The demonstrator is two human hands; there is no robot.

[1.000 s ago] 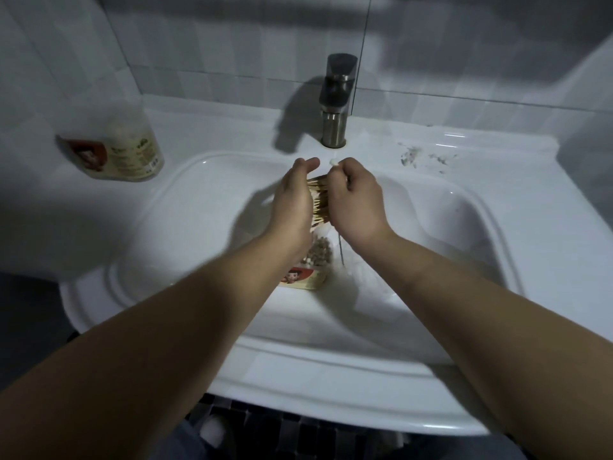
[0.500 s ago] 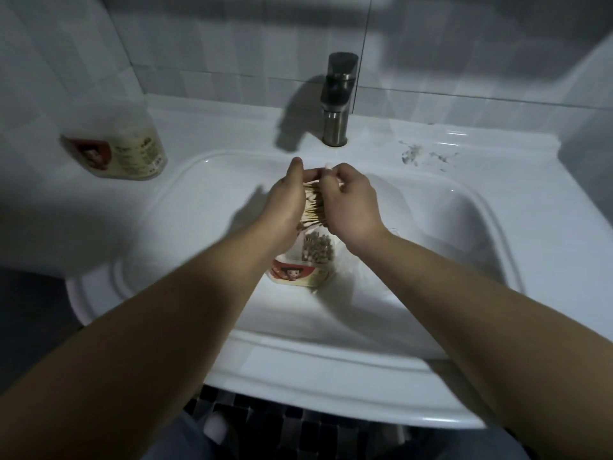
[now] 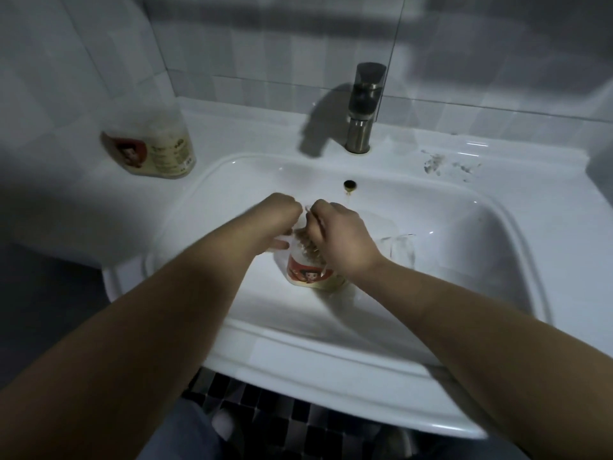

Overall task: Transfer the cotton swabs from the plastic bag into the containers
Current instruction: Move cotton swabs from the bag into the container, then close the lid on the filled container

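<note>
The swabs [image 3: 306, 242] run 12-to-6, lower ends at the mouth of the jar [image 3: 308, 275] in the sink [image 3: 464, 293]. The right hand [image 3: 341, 240] curls round them from 3 o'clock. The left hand [image 3: 282, 220] curls at 9; its grip is blurred.

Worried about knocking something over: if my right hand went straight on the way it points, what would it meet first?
Probably the left hand, close in front of the right hand gripping cotton swabs above the labelled container; depth is unclear.
</note>
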